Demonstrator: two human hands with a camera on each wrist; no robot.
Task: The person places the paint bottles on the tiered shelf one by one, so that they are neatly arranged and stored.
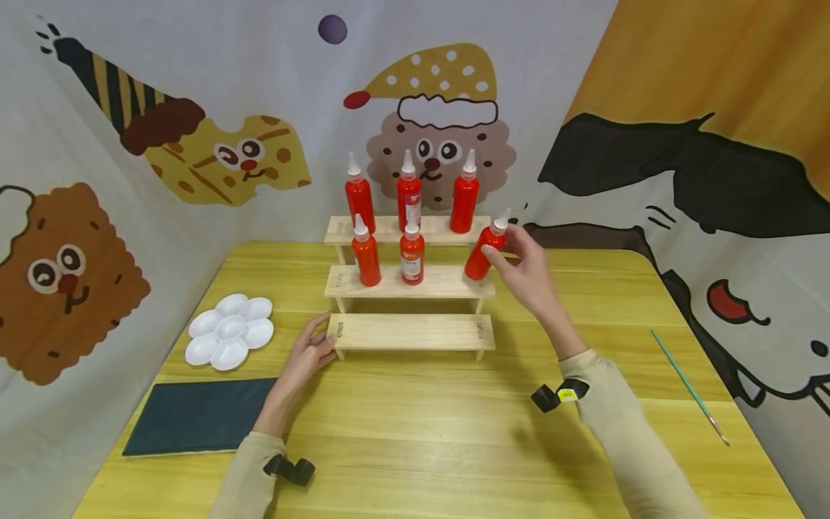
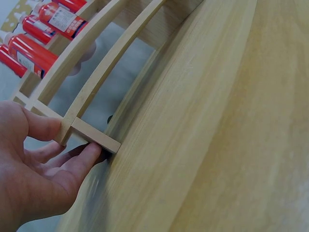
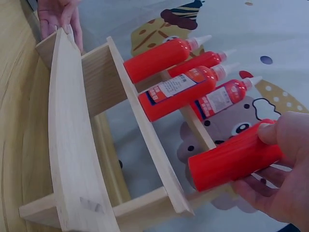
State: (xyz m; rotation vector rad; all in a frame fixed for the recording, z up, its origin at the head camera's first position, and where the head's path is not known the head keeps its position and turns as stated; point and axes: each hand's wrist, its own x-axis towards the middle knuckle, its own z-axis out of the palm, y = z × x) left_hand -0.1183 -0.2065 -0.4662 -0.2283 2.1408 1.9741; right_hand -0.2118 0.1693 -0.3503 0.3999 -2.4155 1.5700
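My right hand [image 1: 528,270] grips a red paint bottle [image 1: 482,254] with a white nozzle. The bottle leans at the right end of the middle step of a three-step wooden rack [image 1: 415,331]. In the right wrist view, thumb and fingers wrap the upper part of that bottle [image 3: 231,157]. My left hand [image 1: 311,349] holds the left end of the lowest step, thumb on top and fingers against the side leg [image 2: 96,135]. Two more red bottles [image 1: 411,258] stand on the middle step. Three red bottles [image 1: 463,198] stand along the top step.
A white flower-shaped palette [image 1: 230,330] lies at the left of the wooden table [image 1: 415,447]. Nearer on that side is a dark flat rectangular board [image 1: 201,417], by my left forearm. A thin green paintbrush [image 1: 689,386] lies at the right. A cartoon-printed cloth [image 1: 272,58] hangs behind.
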